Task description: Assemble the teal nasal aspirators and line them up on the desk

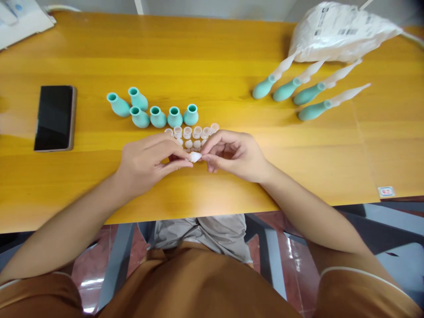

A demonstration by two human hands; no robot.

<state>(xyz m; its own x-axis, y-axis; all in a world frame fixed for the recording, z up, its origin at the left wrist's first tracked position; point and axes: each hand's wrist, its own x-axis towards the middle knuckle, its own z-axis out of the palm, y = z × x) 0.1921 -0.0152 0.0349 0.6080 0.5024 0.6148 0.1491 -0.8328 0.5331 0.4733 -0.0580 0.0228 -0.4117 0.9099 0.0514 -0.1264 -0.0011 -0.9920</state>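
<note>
My left hand point(150, 161) and my right hand point(233, 154) meet over the yellow wooden table point(212, 66), both pinching one small translucent white tip point(195, 157) between thumb and fingers. Just beyond my fingers lie several more small white tips point(195, 132) in rows. Behind those stand several teal rubber bulbs point(158, 117), openings upward. At the right lie several assembled teal bulbs with long white nozzles point(288, 88), side by side.
A black phone point(54, 117) lies face up at the left. A white plastic bag point(338, 31) sits at the far right corner, and white paper point(23, 17) at the far left corner. A small sticker point(386, 191) marks the near right edge.
</note>
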